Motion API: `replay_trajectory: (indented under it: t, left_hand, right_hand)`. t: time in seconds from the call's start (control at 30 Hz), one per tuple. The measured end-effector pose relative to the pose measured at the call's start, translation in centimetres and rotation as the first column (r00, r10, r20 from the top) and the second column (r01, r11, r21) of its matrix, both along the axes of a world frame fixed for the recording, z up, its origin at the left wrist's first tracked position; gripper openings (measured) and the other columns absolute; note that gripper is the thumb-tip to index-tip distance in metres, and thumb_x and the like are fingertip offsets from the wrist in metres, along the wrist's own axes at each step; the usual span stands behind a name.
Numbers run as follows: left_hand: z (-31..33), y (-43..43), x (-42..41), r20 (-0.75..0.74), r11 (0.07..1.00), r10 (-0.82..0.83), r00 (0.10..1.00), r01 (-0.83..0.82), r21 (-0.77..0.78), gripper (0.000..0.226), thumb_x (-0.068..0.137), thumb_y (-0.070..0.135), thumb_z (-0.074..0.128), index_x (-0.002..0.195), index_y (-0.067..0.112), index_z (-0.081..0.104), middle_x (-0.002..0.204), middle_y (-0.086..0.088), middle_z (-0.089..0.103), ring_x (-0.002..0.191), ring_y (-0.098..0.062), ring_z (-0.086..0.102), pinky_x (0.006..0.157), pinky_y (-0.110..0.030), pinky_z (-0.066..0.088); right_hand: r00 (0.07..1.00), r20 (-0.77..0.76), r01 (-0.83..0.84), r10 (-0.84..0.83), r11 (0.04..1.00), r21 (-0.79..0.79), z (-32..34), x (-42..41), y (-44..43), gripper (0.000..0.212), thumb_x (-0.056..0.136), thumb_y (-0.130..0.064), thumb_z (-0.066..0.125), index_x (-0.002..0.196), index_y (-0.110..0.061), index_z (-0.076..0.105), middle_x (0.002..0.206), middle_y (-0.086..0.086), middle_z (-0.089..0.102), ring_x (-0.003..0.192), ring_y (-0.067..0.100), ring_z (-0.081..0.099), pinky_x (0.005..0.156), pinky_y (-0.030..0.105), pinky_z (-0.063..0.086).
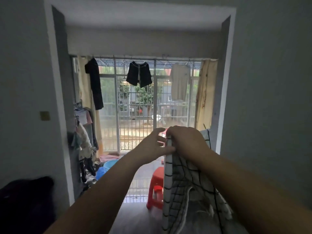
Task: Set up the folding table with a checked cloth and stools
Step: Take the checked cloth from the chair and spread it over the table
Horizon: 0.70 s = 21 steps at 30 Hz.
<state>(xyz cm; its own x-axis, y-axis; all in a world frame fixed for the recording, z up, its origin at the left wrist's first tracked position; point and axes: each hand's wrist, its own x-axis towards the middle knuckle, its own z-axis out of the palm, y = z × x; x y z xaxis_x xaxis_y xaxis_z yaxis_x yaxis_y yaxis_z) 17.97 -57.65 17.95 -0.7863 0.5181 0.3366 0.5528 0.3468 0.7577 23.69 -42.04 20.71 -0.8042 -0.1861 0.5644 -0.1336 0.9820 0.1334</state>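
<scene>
White, black-lined checked cloth [182,183] hangs from the right hand [187,141], whose curled fingers grip its top edge. The left hand [152,146], fingers spread, is just left of that edge. Farther off, a red stool [156,186] stands on the floor.

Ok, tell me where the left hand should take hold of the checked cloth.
Pinch the upright folded edge just below the right hand, coming in from the left. The checked cloth hangs bunched from that grip, and this edge faces the open left hand.
</scene>
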Motion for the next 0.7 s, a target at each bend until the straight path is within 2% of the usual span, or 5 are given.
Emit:
replay_trajectory:
  t: [0.13, 0.4, 0.5, 0.6, 0.7]
  left_hand:
    - [2.5, 1.1, 0.0, 0.095, 0.981, -0.088, 0.992, 0.07, 0.182, 0.057, 0.079, 0.034, 0.082, 0.129, 0.03, 0.054, 0.111, 0.003, 0.07, 0.092, -0.009, 0.072, 0.07, -0.024, 0.058]
    - [3.2, 2.3, -0.7, -0.321, 0.977, 0.209, 0.924, -0.182, 0.112, 0.003, 0.084, 0.028, 0.062, 0.086, 0.028, 0.059, 0.077, 0.004, 0.063, 0.073, -0.014, 0.059, 0.063, -0.035, 0.045]
    - [2.5, 2.2, -1.3, -0.33, 0.967, 0.238, 0.914, -0.193, 0.165, 0.02, 0.086, 0.028, 0.06, 0.07, 0.031, 0.049, 0.066, 0.004, 0.053, 0.062, -0.013, 0.049, 0.057, -0.035, 0.037]
    - [2.4, 1.5, -1.6, -0.326, 0.942, 0.31, 0.893, -0.242, 0.234, 0.024, 0.089, 0.03, 0.059, 0.07, 0.029, 0.045, 0.065, 0.005, 0.049, 0.061, -0.01, 0.047, 0.054, -0.031, 0.033]
    - [2.7, 0.4, -2.1, -0.286, 0.905, 0.367, 0.885, -0.268, 0.331, 0.015, 0.092, 0.035, 0.062, 0.08, 0.029, 0.055, 0.073, 0.006, 0.059, 0.069, -0.01, 0.056, 0.059, -0.03, 0.042]
  right_hand:
    - [0.979, -0.195, -0.059, 0.059, 0.998, 0.008, 3.5, 0.1, 0.8, 0.025, 0.086, -0.024, 0.057, 0.11, -0.028, 0.065, 0.102, -0.005, 0.066, 0.083, 0.021, 0.064, 0.069, 0.033, 0.048]
    - [0.96, -0.255, -0.094, 0.115, 0.991, 0.096, 4.7, -0.1, 0.1, 0.011, 0.082, -0.019, 0.058, 0.091, -0.023, 0.063, 0.085, -0.003, 0.062, 0.073, 0.024, 0.06, 0.065, 0.035, 0.037]
    - [0.935, -0.347, -0.075, 0.078, 0.997, 0.022, 3.8, 0.1, 0.3, 0.011, 0.086, -0.026, 0.059, 0.097, -0.024, 0.06, 0.094, -0.004, 0.062, 0.089, 0.024, 0.061, 0.084, 0.043, 0.042]
    - [0.909, -0.416, -0.033, -0.031, 0.989, -0.147, 2.0, 1.0, 0.8, 0.049, 0.084, -0.036, 0.065, 0.13, -0.027, 0.051, 0.134, -0.005, 0.053, 0.13, 0.02, 0.045, 0.113, 0.054, 0.03]
    - [0.946, -0.302, -0.043, -0.115, 0.881, -0.471, 1.1, 2.3, 1.2, 0.093, 0.078, -0.047, 0.073, 0.153, -0.026, 0.024, 0.155, -0.003, 0.034, 0.143, 0.02, 0.03, 0.116, 0.047, 0.03]
